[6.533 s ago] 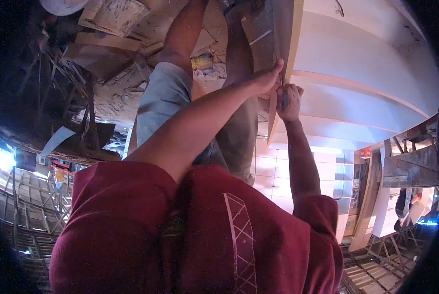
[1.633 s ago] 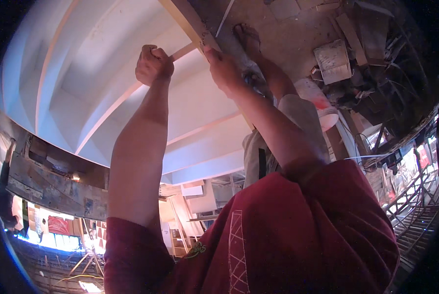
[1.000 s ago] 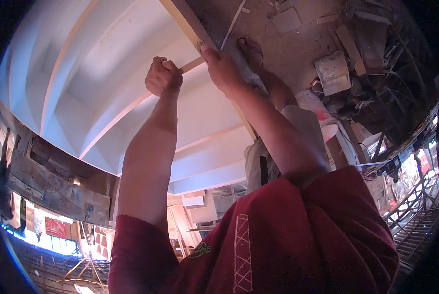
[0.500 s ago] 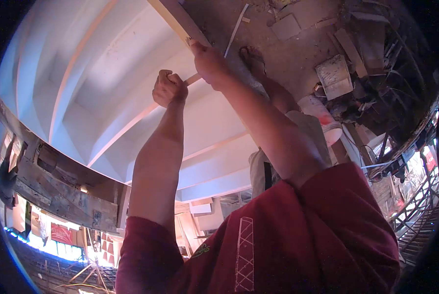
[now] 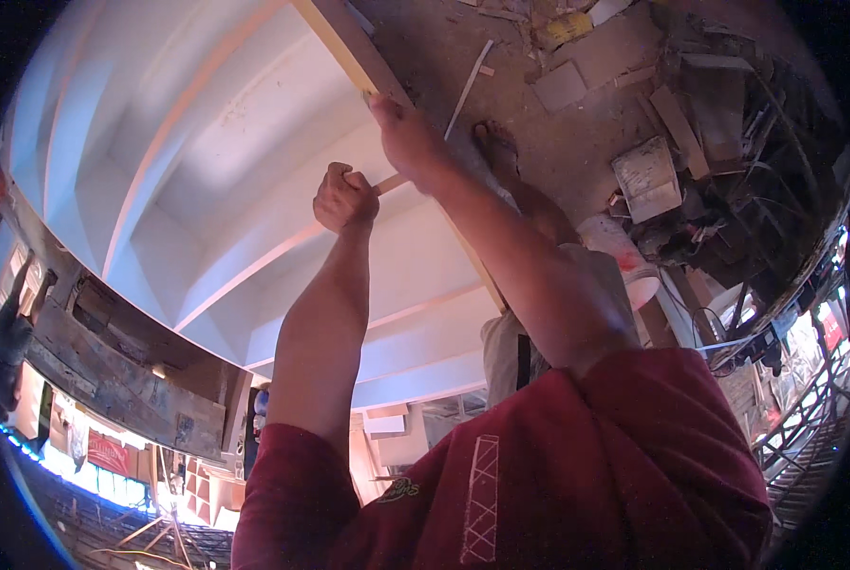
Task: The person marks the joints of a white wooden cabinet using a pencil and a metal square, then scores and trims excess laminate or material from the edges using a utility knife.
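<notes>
A large white-painted wooden frame (image 5: pixel 264 123) with several curved, parallel dividers lies before me, their bare edges pinkish. My left hand (image 5: pixel 345 198) is closed in a fist at the edge of one divider (image 5: pixel 283 249); what it holds, if anything, is hidden. Farther right, my right hand (image 5: pixel 411 142) is closed at the yellowish edge of the frame's long side board (image 5: pixel 335 52). Its fingertips meet that edge, and a tiny thing may be pinched there, too small to name. The palm hides the other fingers.
Scrap boards and a worn, pale block (image 5: pixel 647 179) lie on the dirty floor at the right. A thin white strip (image 5: pixel 468 87) lies beside the frame. A white bucket (image 5: pixel 624 256) with a red mark stands near my right arm. At far left is another person (image 5: pixel 9 351).
The frame and both hands sit slightly lower and farther right in the picture, as the view has shifted. Both hands stay closed at about the same places on the frame.
</notes>
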Demonstrator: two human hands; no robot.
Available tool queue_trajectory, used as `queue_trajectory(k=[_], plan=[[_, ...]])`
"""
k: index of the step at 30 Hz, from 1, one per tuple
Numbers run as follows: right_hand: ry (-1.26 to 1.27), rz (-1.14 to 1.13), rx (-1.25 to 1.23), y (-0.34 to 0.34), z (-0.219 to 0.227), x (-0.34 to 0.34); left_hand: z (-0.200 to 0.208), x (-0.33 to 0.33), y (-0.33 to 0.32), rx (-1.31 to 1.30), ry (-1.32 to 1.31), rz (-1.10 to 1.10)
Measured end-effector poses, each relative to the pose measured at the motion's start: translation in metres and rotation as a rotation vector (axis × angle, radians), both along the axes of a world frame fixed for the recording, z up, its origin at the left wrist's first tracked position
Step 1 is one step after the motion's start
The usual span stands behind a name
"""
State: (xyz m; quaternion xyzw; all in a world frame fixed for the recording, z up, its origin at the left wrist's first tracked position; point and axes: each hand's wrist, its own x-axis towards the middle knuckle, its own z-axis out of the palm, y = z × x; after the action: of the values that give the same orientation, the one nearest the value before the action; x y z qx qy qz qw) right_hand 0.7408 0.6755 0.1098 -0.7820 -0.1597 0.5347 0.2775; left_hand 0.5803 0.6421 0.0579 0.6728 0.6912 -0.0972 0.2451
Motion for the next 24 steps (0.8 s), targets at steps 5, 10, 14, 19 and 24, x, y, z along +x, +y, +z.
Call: queue_trajectory(k=[5, 10, 14, 19, 24], plan=[[0.138, -0.040, -0.124, 0.008, 0.007, -0.013, 0.000, -0.021, 0.001, 0.011, 0.055, 0.032], [0.046, 0.003, -0.056, 0.020, -0.006, 0.010, 0.002, 0.006, 0.005, 0.014, 0.007, -0.032], [0.093, 0.002, 0.044, 0.029, 0.020, -0.019, 0.008, -0.032, 0.008, -0.002, 0.071, 0.026], [-0.010, -0.041, 0.056, 0.030, -0.026, 0.005, -0.014, -0.011, -0.009, -0.104, 0.099, -0.025], [0.167, -0.089, -0.087, 0.032, -0.018, 0.004, 0.009, -0.015, 0.004, 0.009, -0.046, -0.004]])
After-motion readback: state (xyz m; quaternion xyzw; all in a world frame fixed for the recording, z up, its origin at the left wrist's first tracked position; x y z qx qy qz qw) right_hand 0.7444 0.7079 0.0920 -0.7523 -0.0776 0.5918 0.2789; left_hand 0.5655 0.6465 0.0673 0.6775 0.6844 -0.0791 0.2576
